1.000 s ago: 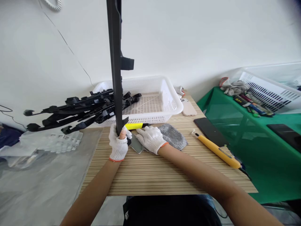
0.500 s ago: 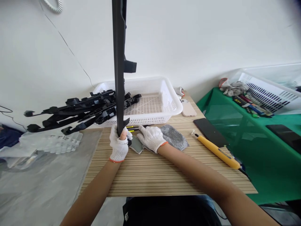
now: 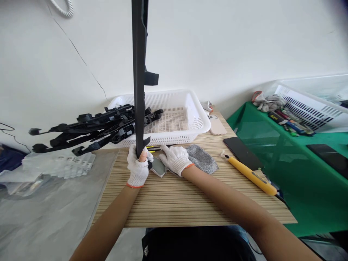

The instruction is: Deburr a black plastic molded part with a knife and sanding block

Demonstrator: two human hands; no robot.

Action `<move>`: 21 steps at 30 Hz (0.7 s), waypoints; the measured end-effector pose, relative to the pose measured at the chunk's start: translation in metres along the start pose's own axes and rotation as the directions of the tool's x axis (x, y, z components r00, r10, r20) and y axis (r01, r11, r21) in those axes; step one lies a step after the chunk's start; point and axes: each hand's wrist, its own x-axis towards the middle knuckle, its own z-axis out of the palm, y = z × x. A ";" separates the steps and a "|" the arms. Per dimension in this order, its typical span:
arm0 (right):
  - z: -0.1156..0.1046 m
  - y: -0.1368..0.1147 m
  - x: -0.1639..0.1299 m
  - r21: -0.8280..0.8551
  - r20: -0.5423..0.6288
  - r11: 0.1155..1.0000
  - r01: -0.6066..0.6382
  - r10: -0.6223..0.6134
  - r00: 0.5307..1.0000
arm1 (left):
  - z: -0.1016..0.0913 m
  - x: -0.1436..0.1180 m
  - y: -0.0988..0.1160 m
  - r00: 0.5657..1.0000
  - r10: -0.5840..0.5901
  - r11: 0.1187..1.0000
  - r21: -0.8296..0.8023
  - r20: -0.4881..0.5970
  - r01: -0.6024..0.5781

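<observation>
Head view: a long black moulded plastic strip (image 3: 139,72) is being held upright on the striped wooden tabletop (image 3: 190,203), its lower end gripped by the white-gloved left hand (image 3: 137,166). A small grey flat pad (image 3: 158,167) is being pressed down beside it by the white-gloved right hand (image 3: 175,159), fingers spread flat. A pile of similar black plastic strips (image 3: 92,128) is being carried across the rim of a white perforated plastic basket (image 3: 178,112) behind. A yellow-handled tool (image 3: 251,174) is lying well apart, to the right.
</observation>
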 end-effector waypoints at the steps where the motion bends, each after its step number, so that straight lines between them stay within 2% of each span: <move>1: 0.000 0.000 0.001 -0.004 0.007 1.000 -0.005 0.005 1.000 | 0.000 0.000 0.000 1.000 -0.003 1.000 -0.001 0.002 0.003; 5: -0.003 0.003 0.007 -0.016 0.056 1.000 -0.008 0.009 0.998 | 0.001 0.000 0.002 1.000 0.010 1.000 -0.005 0.008 -0.010; 10: -0.019 0.009 0.013 -0.021 0.149 0.999 0.038 -0.035 0.988 | 0.000 0.001 0.000 1.000 0.004 1.000 0.021 -0.001 -0.004; 17: -0.040 0.008 0.025 -0.078 0.333 0.982 0.170 -0.135 0.933 | 0.000 0.000 -0.001 1.000 -0.017 1.000 0.001 0.000 0.017; 21: -0.041 0.010 0.026 -0.118 0.352 0.970 0.212 -0.158 0.923 | -0.002 0.000 0.000 1.000 -0.008 1.000 -0.019 0.005 0.008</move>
